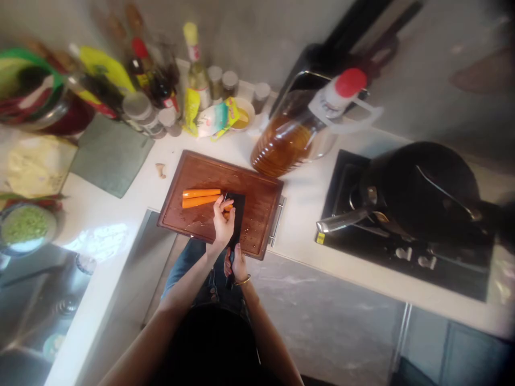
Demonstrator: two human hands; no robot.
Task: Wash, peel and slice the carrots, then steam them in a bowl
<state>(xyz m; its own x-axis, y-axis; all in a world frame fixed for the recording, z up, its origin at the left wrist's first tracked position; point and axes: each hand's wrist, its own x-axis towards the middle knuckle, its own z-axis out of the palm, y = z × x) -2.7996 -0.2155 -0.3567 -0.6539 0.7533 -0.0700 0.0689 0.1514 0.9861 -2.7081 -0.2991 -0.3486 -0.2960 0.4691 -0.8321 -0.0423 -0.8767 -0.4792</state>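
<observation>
Two peeled carrots [200, 197] lie side by side on a brown wooden cutting board [257, 214]. My left hand [222, 221] has its fingers curled over the right end of the nearer carrot, pressing it to the board. My right hand [238, 264] is wrapped round the handle of a dark broad-bladed knife [237, 214], whose blade stands just right of my left fingers at the carrot's end. A gold bangle circles my right wrist.
A large bottle of amber oil [293, 136] with a red cap stands behind the board. A black pan [418, 187] sits on the hob at right. Sauce bottles and jars [161, 86] crowd the back left. A grey mat [110, 155], a green-filled bowl [26, 225] and a sink are at left.
</observation>
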